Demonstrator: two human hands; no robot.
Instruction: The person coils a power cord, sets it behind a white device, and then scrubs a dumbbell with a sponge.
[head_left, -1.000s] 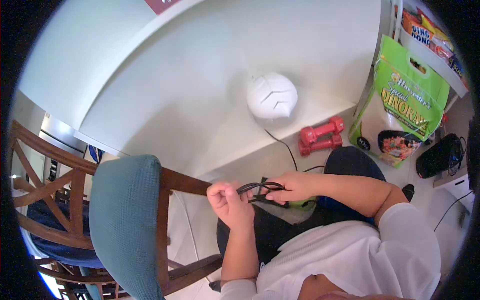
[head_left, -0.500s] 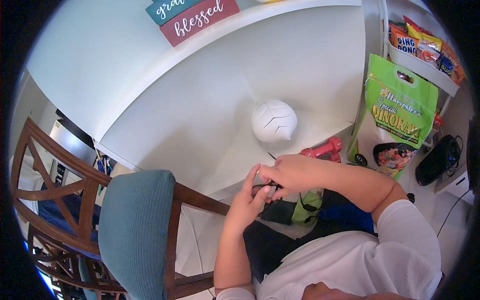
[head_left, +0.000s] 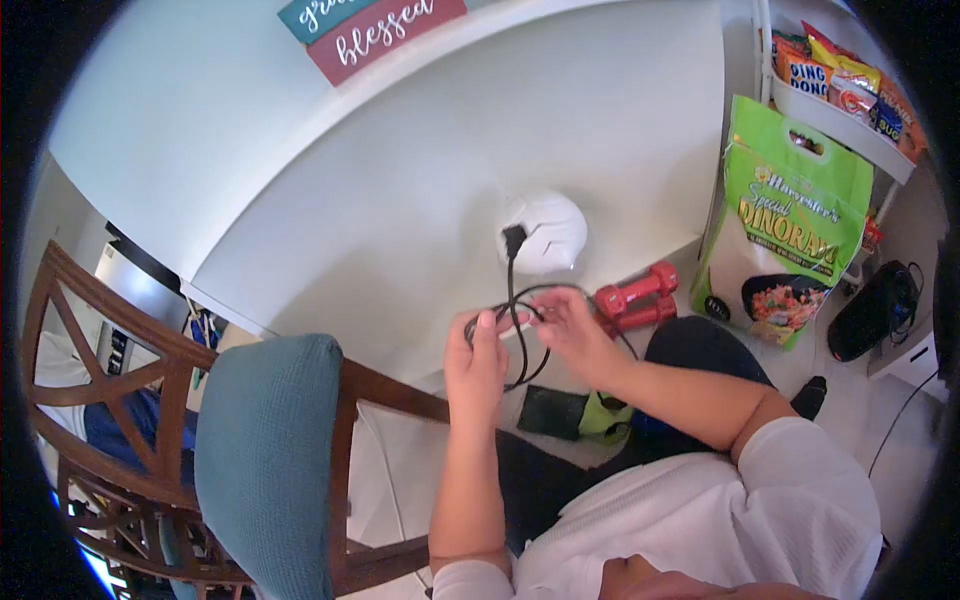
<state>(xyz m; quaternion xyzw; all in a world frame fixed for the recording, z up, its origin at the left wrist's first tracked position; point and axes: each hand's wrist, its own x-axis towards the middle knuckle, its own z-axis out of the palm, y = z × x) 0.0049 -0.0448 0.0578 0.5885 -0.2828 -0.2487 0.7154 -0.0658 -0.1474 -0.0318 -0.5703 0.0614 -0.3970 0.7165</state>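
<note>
Fingers of the left hand (head_left: 475, 362) are curled together on one side of a looped black cable (head_left: 523, 348), the thumb raised; those of the right hand (head_left: 578, 335) are partly spread at the opposite side, and whether they pinch the cable or merely guide it cannot be told. Positions are given, as viewed, from the rounded white object (head_left: 558, 232). Cable loops lie just below it, between the hands; the black plug (head_left: 514, 240) crosses its left part, contact between them being indeterminate. Compared with half a second ago, the hands have parted and the formerly bunched cable has opened into wide loops, with the plug now exposed; this suggests that the cable is being loosened or rearranged, its turns now easier to separate. Legible writing: above and left of the white object, a red sign (head_left: 385, 40) reads "blessed", while the lettering of the teal sign (head_left: 325, 17) is cut off after "gra". To its right, beyond the red dumbbells (head_left: 637, 288), a green bag (head_left: 780, 225) bears "Harvester's Special" and "DINORA", the ending unclear. Farther up and right, an orange snack packet (head_left: 808, 78) is marked "DING DONG".
</note>
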